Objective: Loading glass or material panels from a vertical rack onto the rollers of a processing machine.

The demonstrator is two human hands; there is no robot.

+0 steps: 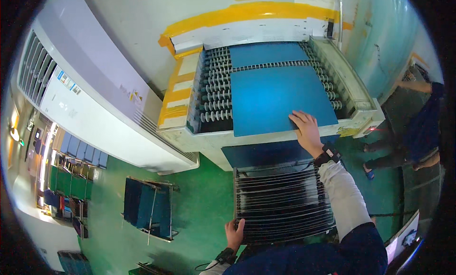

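My right hand [308, 134] lies on the near right part of a flat blue panel [280, 97], fingers stretched out over its surface. The panel rests on the rollers [216, 104] of a conveyor machine, its near edge at the machine's front lip. Behind it a second blue panel [268, 54] lies on the same rollers. Below the machine stands a slotted rack [280, 199] with several thin panels in rows. My left hand [233, 234] is at the rack's near left corner, thumb and fingers astride its side rail. Another dark blue panel [266, 154] leans between rack and machine.
A tall white air conditioner [109, 94] stands to the left. On the green floor [199, 189] is another rack [148, 208] of blue panels. A person in dark clothes [420, 128] is at the far right, beside the machine's white side wall [342, 71].
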